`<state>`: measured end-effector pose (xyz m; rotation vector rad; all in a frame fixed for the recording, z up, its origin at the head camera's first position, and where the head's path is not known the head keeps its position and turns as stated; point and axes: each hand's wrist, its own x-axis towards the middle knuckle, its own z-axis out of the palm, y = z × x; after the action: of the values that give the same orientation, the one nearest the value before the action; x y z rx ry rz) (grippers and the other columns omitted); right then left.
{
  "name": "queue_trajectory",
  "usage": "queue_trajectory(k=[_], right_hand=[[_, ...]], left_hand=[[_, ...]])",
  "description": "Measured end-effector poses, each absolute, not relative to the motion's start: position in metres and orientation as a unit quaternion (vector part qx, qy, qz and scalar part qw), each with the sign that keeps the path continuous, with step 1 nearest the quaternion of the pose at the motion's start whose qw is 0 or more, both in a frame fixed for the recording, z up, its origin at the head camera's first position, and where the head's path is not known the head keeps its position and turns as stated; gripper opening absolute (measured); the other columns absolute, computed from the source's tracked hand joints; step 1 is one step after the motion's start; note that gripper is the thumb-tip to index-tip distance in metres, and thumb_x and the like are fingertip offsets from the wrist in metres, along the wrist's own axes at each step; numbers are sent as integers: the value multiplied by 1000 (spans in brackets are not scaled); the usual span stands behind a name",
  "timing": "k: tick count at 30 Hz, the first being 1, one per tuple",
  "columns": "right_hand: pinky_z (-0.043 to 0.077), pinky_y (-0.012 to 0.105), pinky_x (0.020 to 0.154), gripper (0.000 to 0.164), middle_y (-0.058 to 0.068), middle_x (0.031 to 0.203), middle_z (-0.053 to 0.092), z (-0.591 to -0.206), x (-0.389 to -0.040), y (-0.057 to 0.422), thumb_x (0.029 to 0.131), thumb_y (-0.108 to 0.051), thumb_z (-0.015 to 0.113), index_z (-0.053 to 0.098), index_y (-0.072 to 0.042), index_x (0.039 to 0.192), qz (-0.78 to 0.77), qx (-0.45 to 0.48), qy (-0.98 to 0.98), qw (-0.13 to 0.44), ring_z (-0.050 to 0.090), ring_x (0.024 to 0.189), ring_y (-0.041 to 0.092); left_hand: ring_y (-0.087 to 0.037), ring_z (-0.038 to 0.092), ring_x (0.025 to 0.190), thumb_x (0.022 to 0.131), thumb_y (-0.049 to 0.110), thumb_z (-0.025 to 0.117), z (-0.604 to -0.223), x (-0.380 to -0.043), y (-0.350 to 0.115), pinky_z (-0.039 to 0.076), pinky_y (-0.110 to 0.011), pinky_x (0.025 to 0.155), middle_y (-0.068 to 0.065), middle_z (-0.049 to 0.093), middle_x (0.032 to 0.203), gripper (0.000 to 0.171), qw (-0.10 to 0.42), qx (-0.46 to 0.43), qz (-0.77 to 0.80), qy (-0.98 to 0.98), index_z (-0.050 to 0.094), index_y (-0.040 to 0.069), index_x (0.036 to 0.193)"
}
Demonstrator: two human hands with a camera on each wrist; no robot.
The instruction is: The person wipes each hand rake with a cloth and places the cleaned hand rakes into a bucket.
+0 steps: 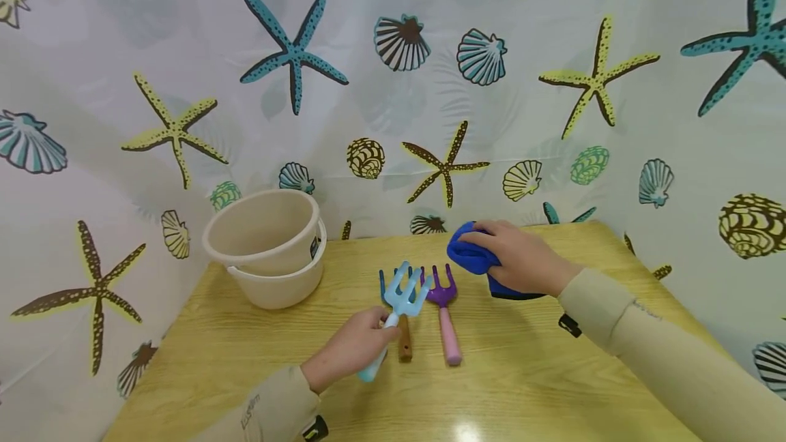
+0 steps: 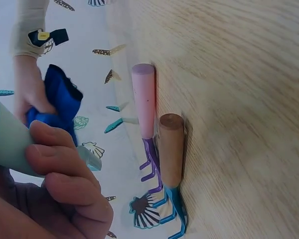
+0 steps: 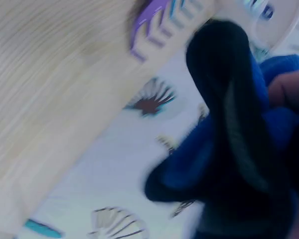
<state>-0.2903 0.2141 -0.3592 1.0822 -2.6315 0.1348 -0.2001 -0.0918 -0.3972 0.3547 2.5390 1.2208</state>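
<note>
My left hand (image 1: 366, 337) grips the handle of a light-blue hand fork (image 1: 400, 297), its tines pointing away from me above the table. In my right hand (image 1: 522, 254) is a bunched blue cloth (image 1: 471, 251) with a dark edge, held above the table at the right. Below the light-blue fork lies a hand fork with a brown handle (image 1: 404, 340) and blue tines, partly covered in the head view. Beside it lies a purple hand fork with a pink handle (image 1: 450, 338). In the left wrist view, my left fingers (image 2: 65, 159) curl round the pale handle.
A cream bucket (image 1: 279, 285) stands at the back left of the wooden table (image 1: 510, 374), its handle hanging at the front. A curtain (image 1: 381, 108) printed with starfish and shells hangs behind the table and along both sides.
</note>
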Motion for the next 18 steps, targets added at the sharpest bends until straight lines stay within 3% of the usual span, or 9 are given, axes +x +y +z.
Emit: queue_trajectory(k=[4,7,14,18], right_hand=[[57,48,67,59,15,131,50,-350,-270,188,72,-8,65,57,-19,130,38,420,-880,219,45,112,32],[57,45,66,62,12,132,50,-352,-257,167,73,-12,70,55,-22,132,40,464,-853,236,44,112,28],[57,42,68,84,8,136,46,-367,-233,135,73,-26,78,36,-23,146,-4,527,-833,168,46,109,26],[56,44,69,81,7,136,46,-370,-229,127,75,-28,74,36,-22,146,3,498,-857,128,46,112,27]], left_hand=[[-16,52,56,90,26,56,-397,-199,-86,45,-30,48,-11,60,75,26,148,128,439,877,57,3,102],[-17,53,52,92,22,55,-397,-197,-84,45,-30,46,-14,62,71,21,154,132,467,861,57,3,100],[-16,48,46,94,19,49,-397,-192,-82,41,-29,45,-9,59,64,29,163,146,521,825,51,6,119],[-14,43,43,92,14,49,-395,-189,-83,37,-28,43,-3,53,58,29,156,148,534,817,52,6,119]])
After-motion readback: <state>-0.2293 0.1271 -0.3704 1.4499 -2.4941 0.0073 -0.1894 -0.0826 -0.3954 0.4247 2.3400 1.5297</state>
